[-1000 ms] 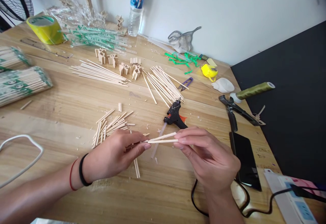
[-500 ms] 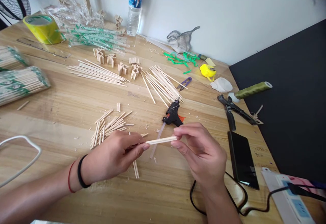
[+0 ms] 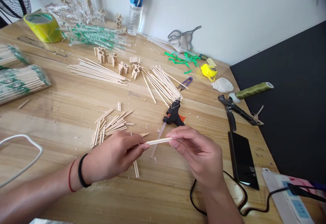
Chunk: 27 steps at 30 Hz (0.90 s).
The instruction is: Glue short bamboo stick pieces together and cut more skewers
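Two thin wooden sticks (image 3: 158,141) lie side by side, held level above the table between both hands. My left hand (image 3: 117,154) pinches their left end between thumb and fingers. At the right end, my right hand (image 3: 197,151) grips them with thumb and fingertips. Just behind the hands lies a black glue gun (image 3: 174,112) on its side, a clear glue stick (image 3: 160,136) poking out of its back. A pile of short cut sticks (image 3: 113,125) is spread beyond my left hand, which hides part of it.
Long sticks (image 3: 163,83) and small stick-built pieces (image 3: 124,68) lie farther back. Pliers (image 3: 235,110), a phone (image 3: 243,159) and a power strip (image 3: 292,197) line the right side, with a black cable (image 3: 195,200) near my right wrist. A water bottle (image 3: 134,13) stands by the wall.
My right hand has slid a little left along the sticks, so its fingertips now cover more of their right end. My left hand keeps its grip.
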Available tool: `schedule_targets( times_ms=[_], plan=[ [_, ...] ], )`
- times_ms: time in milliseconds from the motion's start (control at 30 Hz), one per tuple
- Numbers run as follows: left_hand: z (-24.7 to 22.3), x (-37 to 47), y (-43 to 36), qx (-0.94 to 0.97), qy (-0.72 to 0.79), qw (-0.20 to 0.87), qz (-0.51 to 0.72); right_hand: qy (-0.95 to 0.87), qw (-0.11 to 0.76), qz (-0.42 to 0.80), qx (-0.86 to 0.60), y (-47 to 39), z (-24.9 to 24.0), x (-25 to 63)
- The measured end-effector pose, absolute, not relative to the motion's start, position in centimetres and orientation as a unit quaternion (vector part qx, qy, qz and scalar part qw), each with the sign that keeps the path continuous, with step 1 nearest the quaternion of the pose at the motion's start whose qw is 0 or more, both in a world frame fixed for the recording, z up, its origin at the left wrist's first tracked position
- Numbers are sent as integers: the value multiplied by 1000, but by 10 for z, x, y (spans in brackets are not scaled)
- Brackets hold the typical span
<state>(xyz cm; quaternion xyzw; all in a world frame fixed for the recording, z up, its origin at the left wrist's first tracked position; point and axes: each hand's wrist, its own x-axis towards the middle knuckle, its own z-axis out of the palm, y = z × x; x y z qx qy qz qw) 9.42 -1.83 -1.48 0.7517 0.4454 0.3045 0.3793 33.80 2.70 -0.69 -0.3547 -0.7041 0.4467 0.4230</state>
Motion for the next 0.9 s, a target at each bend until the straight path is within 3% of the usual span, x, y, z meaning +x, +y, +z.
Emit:
schedule_targets(
  times_ms=[400, 900],
  plan=[
    [-11, 92, -17, 733, 457, 431, 260, -715, 400, 444, -362, 34, -7, 338],
    [-11, 90, -13, 737, 455, 423, 267, -716, 403, 433, -371, 35, -5, 338]
  ],
)
